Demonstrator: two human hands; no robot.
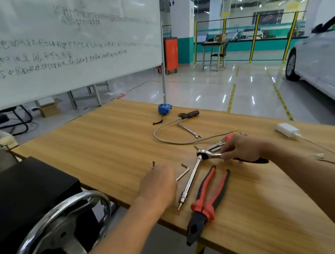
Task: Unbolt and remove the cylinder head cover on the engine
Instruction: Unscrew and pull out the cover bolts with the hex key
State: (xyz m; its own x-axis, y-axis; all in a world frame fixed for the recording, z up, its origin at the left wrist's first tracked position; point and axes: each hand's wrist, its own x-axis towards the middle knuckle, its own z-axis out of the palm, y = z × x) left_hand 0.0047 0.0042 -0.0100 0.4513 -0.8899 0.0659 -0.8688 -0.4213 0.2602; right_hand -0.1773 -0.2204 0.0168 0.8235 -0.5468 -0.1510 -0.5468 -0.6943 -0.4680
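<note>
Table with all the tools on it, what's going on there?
A person is at a wooden table picking out tools. Their right hand grips the handle of a ratchet wrench, whose long extension bar lies along the tabletop. Their left hand reaches down by an L-shaped hex key; its fingers are hidden. Red-handled pliers lie next to the wrench. No engine is in view, so no bolts are being undone.

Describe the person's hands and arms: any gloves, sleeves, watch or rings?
Both are bare. The left hand and right hand wear no gloves, and no ring shows. The left forearm and right forearm show no sleeve, watch or band as far as the frame reaches.
</note>
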